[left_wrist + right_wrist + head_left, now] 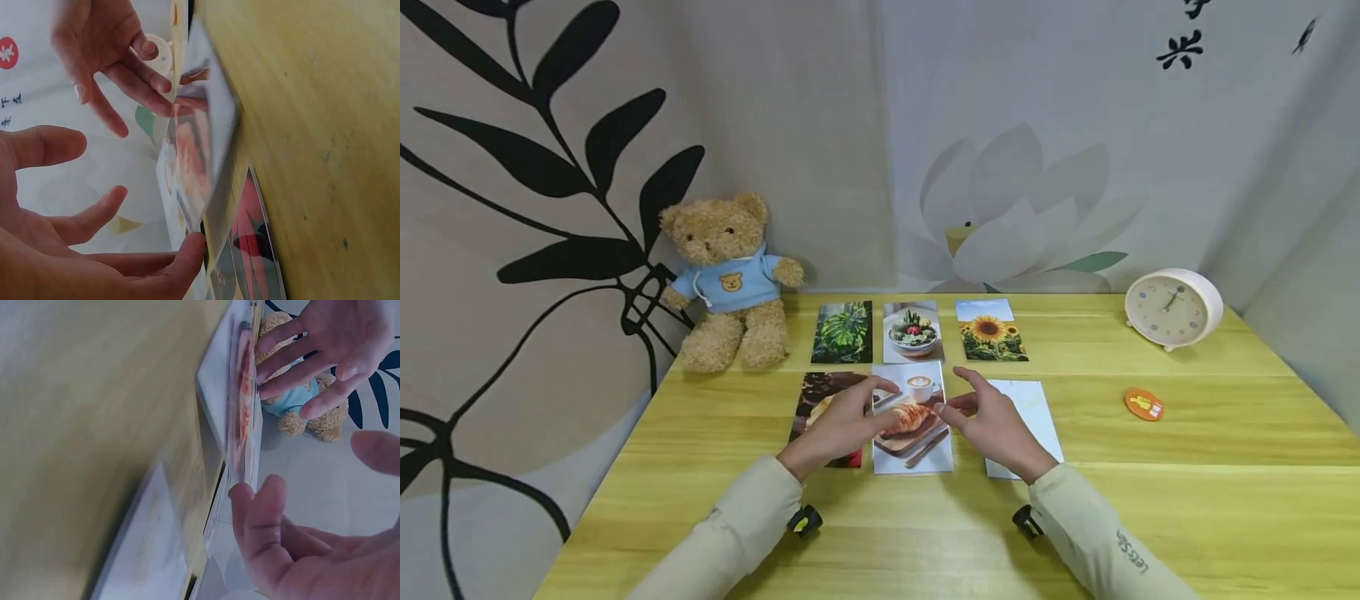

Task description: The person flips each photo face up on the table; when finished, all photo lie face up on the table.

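Note:
A photo card with a croissant and a coffee cup (912, 421) lies between the two hands, with a shadow under its near edge in the wrist views. My left hand (842, 423) has its fingertips at the card's left edge, fingers loosely extended and thumb apart. My right hand (997, 427) is on the other side, fingertips right by the right edge, fingers loosely bent. Partly covered by the left hand is a dark card with red at its corner (808, 396). Beside and under the right hand sits a pale, nearly blank card (1033, 417).
Behind is a row of cards: green leaves (842, 333), a potted cactus bowl (913, 332) and sunflowers (991, 332). A teddy bear (730, 283) sits at the back left. To the right are a white clock (1172, 308) and an orange round disc (1144, 405).

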Demonstrator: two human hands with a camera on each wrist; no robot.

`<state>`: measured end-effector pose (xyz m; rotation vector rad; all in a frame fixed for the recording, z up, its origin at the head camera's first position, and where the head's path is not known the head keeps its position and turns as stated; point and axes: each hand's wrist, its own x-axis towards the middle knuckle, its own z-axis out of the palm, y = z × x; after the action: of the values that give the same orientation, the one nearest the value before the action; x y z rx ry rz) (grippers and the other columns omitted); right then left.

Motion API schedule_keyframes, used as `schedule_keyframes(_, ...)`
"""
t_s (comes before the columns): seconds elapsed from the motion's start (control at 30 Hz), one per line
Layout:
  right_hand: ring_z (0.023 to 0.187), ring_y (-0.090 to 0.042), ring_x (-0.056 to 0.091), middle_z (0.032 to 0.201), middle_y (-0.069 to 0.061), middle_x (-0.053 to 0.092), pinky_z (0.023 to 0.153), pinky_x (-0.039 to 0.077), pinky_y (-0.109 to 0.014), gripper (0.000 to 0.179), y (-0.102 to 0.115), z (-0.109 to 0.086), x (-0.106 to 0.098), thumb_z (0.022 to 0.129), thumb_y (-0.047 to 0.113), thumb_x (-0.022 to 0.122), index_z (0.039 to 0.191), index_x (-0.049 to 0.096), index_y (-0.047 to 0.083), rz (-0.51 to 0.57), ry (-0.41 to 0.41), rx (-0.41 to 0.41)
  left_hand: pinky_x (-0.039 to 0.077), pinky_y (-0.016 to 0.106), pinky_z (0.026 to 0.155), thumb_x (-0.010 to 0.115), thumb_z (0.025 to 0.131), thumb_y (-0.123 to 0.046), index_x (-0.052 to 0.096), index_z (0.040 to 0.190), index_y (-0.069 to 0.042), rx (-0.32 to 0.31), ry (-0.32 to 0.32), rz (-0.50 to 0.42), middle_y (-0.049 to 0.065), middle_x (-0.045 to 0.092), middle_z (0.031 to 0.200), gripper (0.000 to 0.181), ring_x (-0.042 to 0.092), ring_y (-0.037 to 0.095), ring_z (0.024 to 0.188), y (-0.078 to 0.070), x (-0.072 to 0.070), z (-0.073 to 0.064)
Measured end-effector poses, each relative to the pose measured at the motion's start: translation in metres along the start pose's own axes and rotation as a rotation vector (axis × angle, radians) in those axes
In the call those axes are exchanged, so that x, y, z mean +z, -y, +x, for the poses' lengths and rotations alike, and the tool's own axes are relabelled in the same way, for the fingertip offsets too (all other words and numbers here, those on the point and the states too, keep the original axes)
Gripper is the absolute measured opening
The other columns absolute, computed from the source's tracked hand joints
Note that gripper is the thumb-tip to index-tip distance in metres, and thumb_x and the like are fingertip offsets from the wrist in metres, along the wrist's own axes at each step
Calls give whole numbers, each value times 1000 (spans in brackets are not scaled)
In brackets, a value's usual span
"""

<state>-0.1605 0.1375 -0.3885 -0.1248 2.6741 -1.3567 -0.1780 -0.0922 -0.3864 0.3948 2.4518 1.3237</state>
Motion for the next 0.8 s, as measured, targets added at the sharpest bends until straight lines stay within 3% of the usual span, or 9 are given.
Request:
schedule_keyframes(0.1, 112, -29, 68, 126, -17, 69, 91, 56, -45, 71, -1, 0, 0, 98, 31, 65, 157, 31, 11, 13, 20, 13, 45, 35, 80, 59, 100, -26, 55, 138, -15, 1, -1, 16, 10, 56, 144, 40, 57, 19, 87, 0, 0, 2)
schedule_keyframes(0.2, 114, -30, 68, 127, -18, 68, 94, 56, -46, 71, -1, 0, 0, 99, 31, 64, 158, 30, 11, 20, 39, 24, 47, 35, 78, 59, 100, -26, 55, 138, -13, 5, 1, 20, 10, 61, 133, 40, 58, 21, 91, 1, 0, 4)
schedule_keyframes(0.37, 117, -32, 66, 128, -20, 68, 95, 55, -48, 70, 0, -1, 1, 99, 31, 63, 157, 30, 9, 31, 69, 21, 42, 31, 66, 59, 100, -25, 55, 138, -12, -13, 20, 17, 11, 65, 107, 40, 48, 17, 67, 1, 0, 6)
schedule_keyframes(0.53, 118, -34, 66, 129, -22, 67, 97, 55, -49, 70, -1, -1, 2, 99, 30, 62, 157, 30, 8, 17, 82, 19, 41, 31, 66, 58, 101, -26, 55, 138, -13, -27, 33, 30, 12, 64, 107, 40, 44, 15, 63, 2, 0, 8)
schedule_keyframes(0.8, 119, -36, 65, 130, -24, 66, 98, 54, -50, 69, -1, -1, 3, 100, 28, 62, 157, 30, 7, -37, 89, 12, 38, 30, 60, 57, 101, -26, 55, 138, -13, -30, 40, 60, 2, 51, 74, 40, 39, 15, 59, 2, 1, 12)
